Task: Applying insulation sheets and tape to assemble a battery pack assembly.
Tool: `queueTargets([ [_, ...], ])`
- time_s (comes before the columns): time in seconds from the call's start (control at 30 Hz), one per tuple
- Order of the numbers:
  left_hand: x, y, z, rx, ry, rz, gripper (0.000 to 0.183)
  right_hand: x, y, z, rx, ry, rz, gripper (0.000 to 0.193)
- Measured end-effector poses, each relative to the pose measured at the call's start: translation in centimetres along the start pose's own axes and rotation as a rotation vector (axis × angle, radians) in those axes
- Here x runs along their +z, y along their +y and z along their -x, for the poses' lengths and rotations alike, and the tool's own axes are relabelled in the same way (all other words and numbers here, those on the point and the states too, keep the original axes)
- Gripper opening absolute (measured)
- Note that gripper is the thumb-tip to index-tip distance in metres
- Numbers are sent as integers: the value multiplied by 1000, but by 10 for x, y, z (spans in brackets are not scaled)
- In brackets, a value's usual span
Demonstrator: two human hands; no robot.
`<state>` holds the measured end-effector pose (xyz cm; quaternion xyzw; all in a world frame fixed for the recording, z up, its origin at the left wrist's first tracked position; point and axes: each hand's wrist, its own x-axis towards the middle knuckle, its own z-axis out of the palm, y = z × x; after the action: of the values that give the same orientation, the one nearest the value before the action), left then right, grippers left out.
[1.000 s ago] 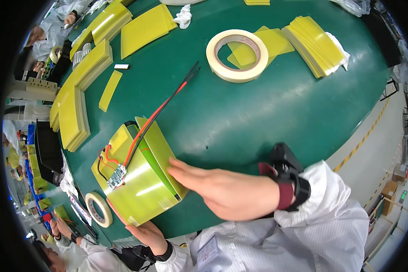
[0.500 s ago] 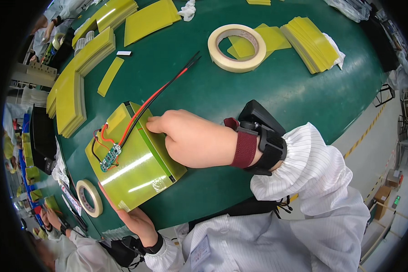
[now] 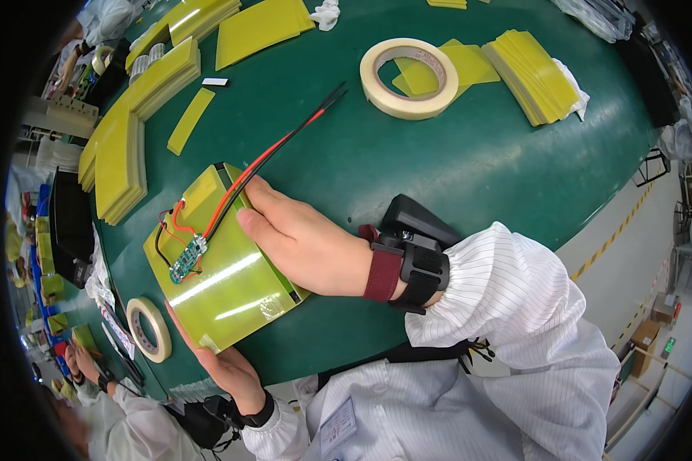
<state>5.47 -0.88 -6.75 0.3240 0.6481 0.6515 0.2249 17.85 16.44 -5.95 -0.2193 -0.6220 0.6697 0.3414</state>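
Observation:
A box-shaped battery pack (image 3: 221,296) covered in shiny yellow-green sheets rests on the green table. On its top lies a small green circuit board (image 3: 187,260), joined to short red and black leads. A long red and black wire pair (image 3: 278,146) runs from the board toward the far side. My right hand (image 3: 309,244) grips the pack's right side, thumb on the top edge, other fingers partly hidden behind it. Against its near left side, my left hand (image 3: 232,375) holds the pack with fingers stretched along the wall.
A roll of cream tape (image 3: 377,94) lies at the far middle, partly over loose yellow sheets (image 3: 473,63). Stacks of yellow sheets (image 3: 121,173) stand at the left, another stack (image 3: 532,77) at the far right. A smaller tape roll (image 3: 137,326) is left of the pack. Someone's hands (image 3: 84,363) show at lower left.
My right hand has turned from a curled pose at the pack's right edge to a wider grip, thumb now on the top edge. The left hand stays at the near left side.

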Motion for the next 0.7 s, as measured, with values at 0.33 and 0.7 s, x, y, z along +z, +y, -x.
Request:
queueTargets([
  [0.33,-3,41,-55,-291,-204,209,57,8,-5,-29,157,178,230,55],
  [0.7,8,-18,-108,-368,-299,737,43,2,19,-48,172,105,-303,35],
])
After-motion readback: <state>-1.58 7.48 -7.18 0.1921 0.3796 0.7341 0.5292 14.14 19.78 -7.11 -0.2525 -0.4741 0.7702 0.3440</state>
